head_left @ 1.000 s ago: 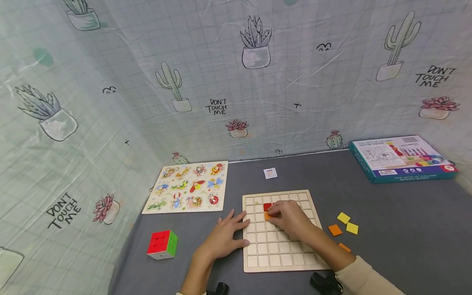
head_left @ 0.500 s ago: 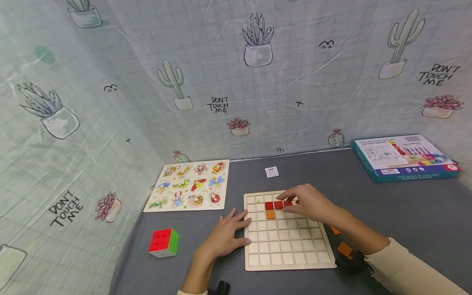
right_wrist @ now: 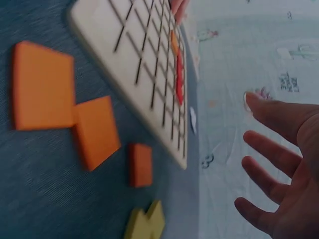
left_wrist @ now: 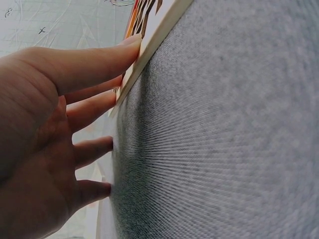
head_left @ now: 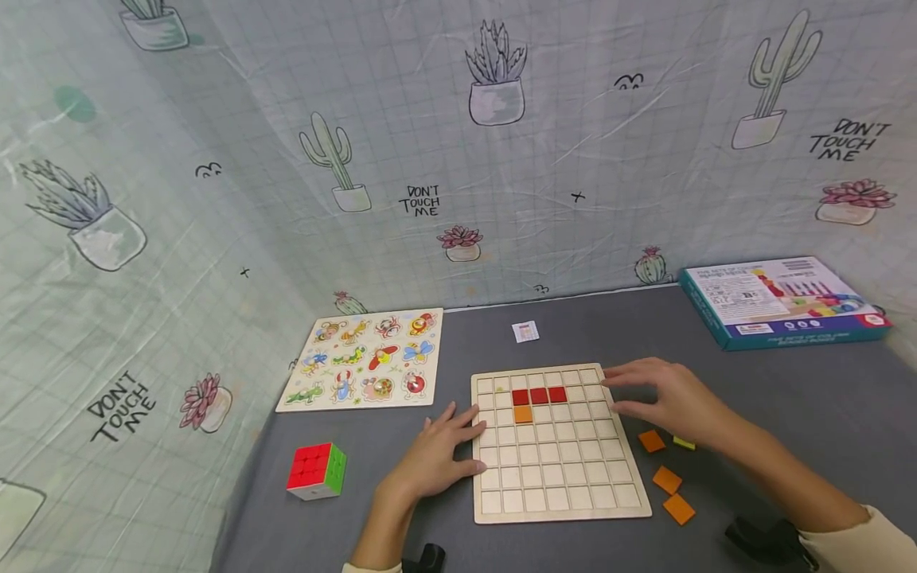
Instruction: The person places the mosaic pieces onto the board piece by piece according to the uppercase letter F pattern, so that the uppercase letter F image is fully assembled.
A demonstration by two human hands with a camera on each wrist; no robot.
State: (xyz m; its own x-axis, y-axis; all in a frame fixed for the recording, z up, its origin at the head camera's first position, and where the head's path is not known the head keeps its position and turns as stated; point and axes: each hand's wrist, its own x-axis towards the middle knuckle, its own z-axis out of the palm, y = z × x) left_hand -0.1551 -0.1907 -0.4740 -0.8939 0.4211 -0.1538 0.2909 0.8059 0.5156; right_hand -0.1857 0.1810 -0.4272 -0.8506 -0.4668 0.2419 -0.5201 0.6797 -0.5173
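Observation:
A pale wooden grid board (head_left: 562,477) lies on the grey table. Three red square tiles (head_left: 539,395) form a row in its upper part, and one orange tile (head_left: 523,414) sits below the leftmost red one. My left hand (head_left: 435,458) rests at the board's left edge, fingers spread; the left wrist view shows the thumb (left_wrist: 104,62) touching the rim. Beside the upper right corner hovers my right hand (head_left: 669,398), fingers apart and holding nothing. Three loose orange tiles (head_left: 667,480) lie right of the board. Yellow tiles (right_wrist: 144,221), partly hidden by the right hand in the head view, lie near them.
A red, green and white puzzle cube (head_left: 315,471) stands at left, before an insect picture board (head_left: 365,362). A small printed card (head_left: 525,332) lies behind the grid board. The flat teal-edged box (head_left: 784,302) lies at back right, against the patterned curtain (head_left: 573,143).
From over the orange tile, my right hand has passed across the red tiles and off the board to the right, uncovering the red row. The left hand keeps its place.

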